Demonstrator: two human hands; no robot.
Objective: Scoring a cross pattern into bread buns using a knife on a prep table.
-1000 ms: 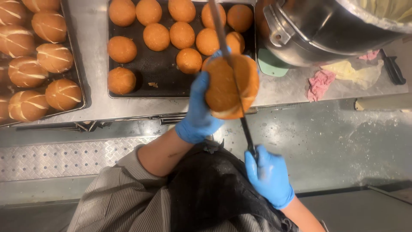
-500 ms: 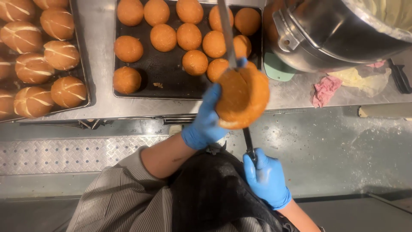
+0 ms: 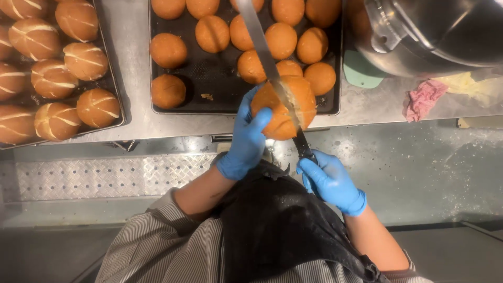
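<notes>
My left hand [image 3: 247, 137], in a blue glove, holds a round golden bun [image 3: 279, 111] in the air above the front edge of the steel counter. My right hand [image 3: 330, 181], also gloved in blue, grips the dark handle of a long bread knife [image 3: 262, 44]. The blade runs up and away from me and is sunk into the top of the bun, leaving a pale cut line. Behind the bun lies a black baking tray [image 3: 209, 84] with several plain round buns [image 3: 168, 50].
A second tray [image 3: 112, 78] at the left holds several scored, white-striped rolls [image 3: 85, 60]. A large steel mixing bowl [image 3: 435, 34] stands at the top right, with a green pad [image 3: 359, 73] and pink and yellow cloths [image 3: 423, 97] beside it. Steel tread plate floor [image 3: 105, 175] lies below.
The bun and my left hand have shifted right and slightly up. The knife has cut into the bun's top, and my right hand has moved up closer to it.
</notes>
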